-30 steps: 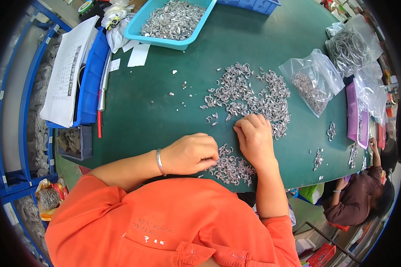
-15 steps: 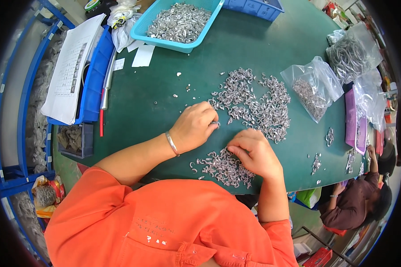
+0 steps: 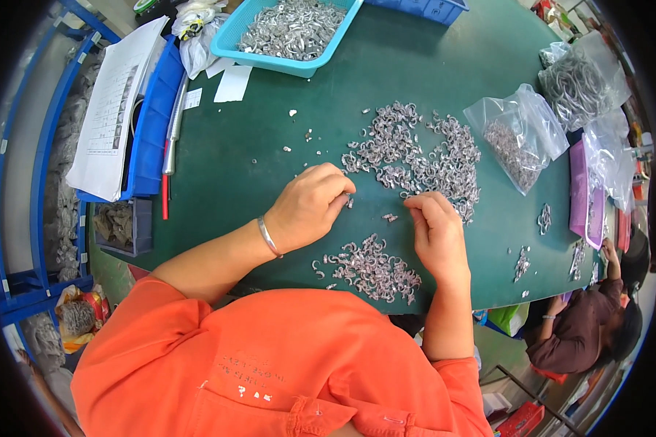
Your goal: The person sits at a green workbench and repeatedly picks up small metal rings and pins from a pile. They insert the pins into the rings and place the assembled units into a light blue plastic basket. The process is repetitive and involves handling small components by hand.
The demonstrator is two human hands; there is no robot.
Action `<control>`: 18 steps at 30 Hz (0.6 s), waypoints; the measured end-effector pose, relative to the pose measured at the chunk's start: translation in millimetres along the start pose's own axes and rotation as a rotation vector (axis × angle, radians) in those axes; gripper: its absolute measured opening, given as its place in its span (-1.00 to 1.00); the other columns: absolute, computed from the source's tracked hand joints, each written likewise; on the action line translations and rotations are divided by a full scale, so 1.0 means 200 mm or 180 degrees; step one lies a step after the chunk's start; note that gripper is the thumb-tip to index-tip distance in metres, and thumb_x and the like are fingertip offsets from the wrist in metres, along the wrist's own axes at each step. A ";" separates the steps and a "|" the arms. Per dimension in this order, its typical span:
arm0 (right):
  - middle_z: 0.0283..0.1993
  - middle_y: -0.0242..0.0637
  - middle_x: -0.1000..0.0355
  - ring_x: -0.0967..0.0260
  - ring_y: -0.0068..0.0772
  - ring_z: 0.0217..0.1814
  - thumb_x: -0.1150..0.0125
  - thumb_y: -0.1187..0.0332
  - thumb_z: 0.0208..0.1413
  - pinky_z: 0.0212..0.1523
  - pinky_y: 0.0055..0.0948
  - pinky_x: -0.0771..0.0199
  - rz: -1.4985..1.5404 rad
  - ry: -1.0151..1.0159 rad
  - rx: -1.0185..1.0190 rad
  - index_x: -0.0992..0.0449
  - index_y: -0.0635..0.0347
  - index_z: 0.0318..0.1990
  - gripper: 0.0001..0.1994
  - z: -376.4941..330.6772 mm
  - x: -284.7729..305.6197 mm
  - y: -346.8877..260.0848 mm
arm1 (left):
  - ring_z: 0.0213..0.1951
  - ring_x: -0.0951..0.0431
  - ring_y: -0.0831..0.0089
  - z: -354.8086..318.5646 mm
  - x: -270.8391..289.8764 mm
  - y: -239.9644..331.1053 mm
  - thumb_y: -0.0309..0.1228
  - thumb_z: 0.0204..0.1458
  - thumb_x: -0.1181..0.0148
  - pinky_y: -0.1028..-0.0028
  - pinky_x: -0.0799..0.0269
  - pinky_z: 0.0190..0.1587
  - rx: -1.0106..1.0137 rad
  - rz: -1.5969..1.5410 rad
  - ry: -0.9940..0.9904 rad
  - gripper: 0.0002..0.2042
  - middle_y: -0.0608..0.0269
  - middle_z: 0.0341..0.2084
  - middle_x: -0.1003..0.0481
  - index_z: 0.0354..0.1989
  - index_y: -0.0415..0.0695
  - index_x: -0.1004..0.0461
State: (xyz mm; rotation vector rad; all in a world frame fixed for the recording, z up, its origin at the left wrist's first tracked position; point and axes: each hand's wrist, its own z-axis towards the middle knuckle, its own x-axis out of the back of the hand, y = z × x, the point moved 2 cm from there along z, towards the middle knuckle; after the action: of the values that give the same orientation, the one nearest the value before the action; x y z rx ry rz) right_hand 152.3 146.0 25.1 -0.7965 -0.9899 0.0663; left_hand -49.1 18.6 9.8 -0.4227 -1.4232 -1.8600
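Observation:
My left hand point(image 3: 307, 207) is closed in a pinch, and a small curved metal piece point(image 3: 350, 202) shows at its fingertips. To the right, my right hand point(image 3: 441, 231) pinches at the near edge of the far pile point(image 3: 397, 142) of small grey curved metal pieces. One such piece seems to be at its fingertips, partly covered. A loose metal piece point(image 3: 390, 217) lies on the green table point(image 3: 270, 175) between my hands. Closer to me is a smaller pile point(image 3: 372, 269) of the same pieces.
A turquoise basket point(image 3: 229, 57) full of metal parts stands at the back, near a blue bin point(image 3: 423, 9). Clear bags point(image 3: 517, 138) of parts and a purple tray point(image 3: 579, 189) are on the right. Papers point(image 3: 116, 109) lie on a blue crate at left; a person point(image 3: 583, 324) sits at right.
My right hand has moved up and right, from the near pile to the far pile's edge. A loose piece now lies between the hands. My left hand has shifted slightly left.

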 end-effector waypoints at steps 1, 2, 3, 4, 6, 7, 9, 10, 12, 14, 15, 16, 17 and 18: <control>-0.26 -0.12 -0.49 -0.49 -0.05 -0.26 -0.26 0.64 0.06 -0.24 -0.26 -0.50 0.0025 -0.0019 0.0022 -0.55 0.28 -0.23 -0.87 0.00 0.00 0.00 | -0.23 -0.56 0.16 0.00 0.01 0.02 -0.64 -0.03 -0.31 0.32 -0.49 -0.16 0.0013 0.0033 -0.0083 -0.80 0.15 -0.22 -0.51 -0.22 -0.17 -0.53; -0.26 -0.12 -0.49 -0.48 -0.02 -0.25 -0.27 0.63 0.04 -0.23 -0.23 -0.50 -0.0106 -0.0141 0.0133 -0.56 0.28 -0.24 -0.86 0.00 0.00 -0.02 | -0.23 -0.55 0.16 0.01 0.02 0.03 -0.63 -0.03 -0.32 0.32 -0.49 -0.15 0.0026 0.0067 -0.0165 -0.80 0.15 -0.21 -0.51 -0.22 -0.16 -0.53; -0.26 -0.13 -0.50 -0.48 0.00 -0.23 -0.28 0.62 0.01 -0.21 -0.20 -0.51 -0.0235 -0.0264 0.0246 -0.56 0.27 -0.24 -0.85 0.01 -0.02 -0.04 | -0.23 -0.55 0.16 0.00 0.01 0.02 -0.63 -0.03 -0.32 0.33 -0.49 -0.15 0.0068 0.0068 -0.0255 -0.79 0.16 -0.20 -0.50 -0.21 -0.16 -0.53; -0.25 -0.13 -0.50 -0.48 0.02 -0.22 -0.29 0.62 -0.01 -0.19 -0.17 -0.51 -0.0377 -0.0385 0.0359 -0.56 0.27 -0.24 -0.84 0.01 -0.02 -0.06 | -0.24 -0.55 0.17 0.00 0.00 0.01 -0.63 -0.03 -0.33 0.33 -0.49 -0.16 0.0103 0.0061 -0.0339 -0.79 0.16 -0.20 -0.50 -0.21 -0.16 -0.54; -0.23 -0.14 -0.51 -0.48 0.00 -0.22 -0.34 0.59 -0.04 -0.19 -0.18 -0.51 -0.0151 -0.0328 0.0217 -0.56 0.26 -0.25 -0.83 -0.01 -0.04 -0.04 | -0.26 -0.55 0.18 0.00 -0.01 -0.01 -0.63 -0.03 -0.33 0.35 -0.49 -0.16 0.0149 -0.0022 -0.0310 -0.78 0.16 -0.20 -0.50 -0.20 -0.16 -0.54; -0.23 -0.14 -0.51 -0.48 0.00 -0.22 -0.34 0.59 -0.04 -0.18 -0.18 -0.51 0.0034 -0.0284 0.0098 -0.56 0.26 -0.25 -0.83 -0.02 -0.03 -0.02 | -0.26 -0.54 0.18 0.00 -0.02 -0.01 -0.63 -0.03 -0.33 0.35 -0.49 -0.17 0.0163 -0.0094 -0.0196 -0.79 0.17 -0.20 -0.50 -0.20 -0.16 -0.54; -0.23 -0.15 -0.51 -0.50 -0.06 -0.22 -0.35 0.60 -0.02 -0.20 -0.24 -0.52 0.0293 -0.0250 -0.0167 -0.55 0.28 -0.25 -0.83 -0.03 -0.03 -0.01 | -0.27 -0.54 0.19 0.01 -0.01 0.00 -0.63 -0.02 -0.32 0.35 -0.49 -0.17 0.0232 -0.0225 -0.0021 -0.80 0.17 -0.22 -0.50 -0.21 -0.17 -0.54; -0.23 -0.15 -0.51 -0.51 -0.10 -0.23 -0.35 0.62 -0.01 -0.21 -0.29 -0.53 0.0363 -0.0255 -0.0317 -0.54 0.29 -0.25 -0.83 -0.04 -0.02 -0.01 | -0.27 -0.54 0.19 0.01 -0.01 0.02 -0.63 -0.02 -0.31 0.35 -0.49 -0.18 0.0281 -0.0290 0.0037 -0.81 0.17 -0.24 -0.51 -0.22 -0.17 -0.54; -0.23 -0.16 -0.51 -0.52 -0.16 -0.24 -0.33 0.65 0.01 -0.24 -0.35 -0.53 0.0403 -0.0237 -0.0375 -0.54 0.31 -0.25 -0.84 -0.05 0.00 -0.01 | -0.27 -0.55 0.19 0.03 -0.01 0.05 -0.63 -0.02 -0.30 0.33 -0.48 -0.16 0.0180 -0.0262 0.0072 -0.83 0.17 -0.27 -0.51 -0.23 -0.17 -0.55; -0.24 -0.15 -0.52 -0.52 -0.18 -0.26 -0.31 0.66 0.03 -0.26 -0.36 -0.53 0.0331 -0.0208 -0.0187 -0.54 0.31 -0.25 -0.86 -0.05 0.04 0.00 | -0.26 -0.55 0.19 0.04 -0.01 0.07 -0.64 -0.02 -0.29 0.31 -0.48 -0.14 -0.0113 -0.0091 0.0047 -0.84 0.19 -0.30 -0.52 -0.25 -0.18 -0.55; -0.26 -0.16 -0.51 -0.52 -0.18 -0.26 -0.27 0.68 0.04 -0.26 -0.37 -0.52 0.0220 -0.0058 -0.0205 -0.54 0.31 -0.25 -0.86 -0.07 0.05 0.02 | -0.26 -0.55 0.19 0.05 -0.03 0.08 -0.64 -0.02 -0.29 0.30 -0.47 -0.13 -0.0248 -0.0120 -0.0019 -0.84 0.21 -0.31 -0.52 -0.25 -0.17 -0.55; -0.27 -0.16 -0.50 -0.51 -0.17 -0.28 -0.23 0.69 0.07 -0.27 -0.35 -0.51 0.0113 0.0021 -0.0301 -0.54 0.31 -0.25 -0.87 -0.08 0.07 0.02 | -0.25 -0.54 0.20 0.06 -0.05 0.07 -0.64 -0.03 -0.28 0.30 -0.45 -0.12 -0.0379 -0.0151 -0.0088 -0.83 0.23 -0.31 -0.52 -0.26 -0.16 -0.56; -0.28 -0.15 -0.51 -0.50 -0.08 -0.27 -0.24 0.66 0.06 -0.24 -0.28 -0.51 0.0092 0.0030 -0.0361 -0.55 0.28 -0.25 -0.88 -0.08 0.08 0.03 | -0.25 -0.54 0.21 0.07 -0.07 0.08 -0.63 -0.03 -0.28 0.29 -0.44 -0.11 -0.0509 -0.0182 -0.0156 -0.83 0.24 -0.32 -0.53 -0.26 -0.15 -0.56; -0.28 -0.14 -0.51 -0.49 0.00 -0.25 -0.25 0.63 0.04 -0.22 -0.20 -0.52 0.0070 0.0039 -0.0419 -0.57 0.25 -0.26 -0.88 -0.09 0.09 0.03 | -0.25 -0.53 0.22 0.07 -0.09 0.09 -0.63 -0.04 -0.28 0.30 -0.42 -0.11 -0.0551 -0.0144 -0.0194 -0.83 0.26 -0.32 -0.52 -0.27 -0.14 -0.56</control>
State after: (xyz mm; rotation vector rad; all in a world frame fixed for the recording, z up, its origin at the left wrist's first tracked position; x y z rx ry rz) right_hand 178.6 148.0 28.7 -0.9272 -0.9815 0.0152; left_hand -27.0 35.8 14.1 -0.5401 -1.3259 -2.0310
